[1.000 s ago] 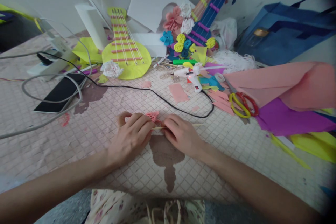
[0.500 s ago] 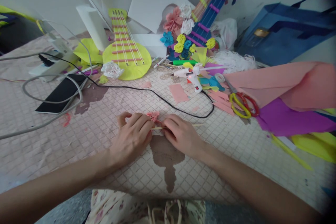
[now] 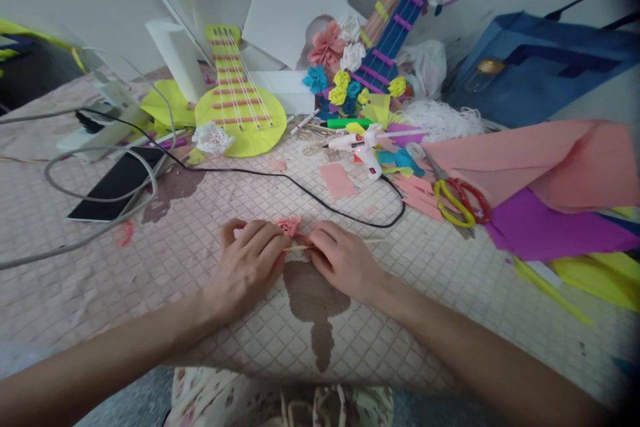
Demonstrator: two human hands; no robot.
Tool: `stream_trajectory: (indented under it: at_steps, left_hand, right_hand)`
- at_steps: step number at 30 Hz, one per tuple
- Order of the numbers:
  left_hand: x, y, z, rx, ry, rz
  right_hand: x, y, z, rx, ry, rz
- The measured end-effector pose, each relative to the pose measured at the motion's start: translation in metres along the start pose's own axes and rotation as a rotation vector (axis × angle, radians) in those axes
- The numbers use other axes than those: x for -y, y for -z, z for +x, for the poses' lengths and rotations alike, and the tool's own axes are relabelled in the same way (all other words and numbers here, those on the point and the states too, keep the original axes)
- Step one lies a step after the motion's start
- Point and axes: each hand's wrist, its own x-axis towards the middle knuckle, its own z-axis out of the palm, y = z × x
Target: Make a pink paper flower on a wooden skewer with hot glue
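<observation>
My left hand [image 3: 247, 267] and my right hand [image 3: 345, 260] lie close together on the pink checked mat [image 3: 200, 260], fingers curled and pressed down. Between them runs a thin wooden stick [image 3: 300, 247], with its far end poking out past my right hand. A small crumpled pink paper piece [image 3: 290, 225] sits on the stick between the fingertips of both hands. Both hands pinch the stick and paper against the mat.
A white glue gun [image 3: 357, 145] with a black cord [image 3: 280, 177] lies behind. Yellow-and-red scissors [image 3: 457, 200], pink and purple paper sheets [image 3: 540, 173], a yellow paper guitar [image 3: 240, 107], a flower-covered blue guitar [image 3: 370, 60], a dark phone [image 3: 117, 183], grey cables and a blue bag [image 3: 545, 60] surround the mat.
My hands stay in place, pressed on the stick and pink paper. The view has shifted slightly, so everything sits a little higher and to the left.
</observation>
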Motion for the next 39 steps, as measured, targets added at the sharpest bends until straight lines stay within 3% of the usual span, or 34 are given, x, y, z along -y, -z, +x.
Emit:
stream_trajectory:
  at_steps: [19,28,39]
  left_hand:
    - [0.003,-0.001,-0.004,-0.027,0.003,-0.023]
    - [0.004,-0.001,-0.003,-0.013,0.036,-0.069]
    - [0.004,0.003,-0.002,0.012,0.085,-0.085]
  right_hand:
    - [0.009,-0.003,0.0,-0.075,0.026,-0.098]
    - [0.017,-0.012,0.014,-0.024,0.095,-0.318]
    - [0.019,-0.013,0.016,-0.036,0.111,-0.391]
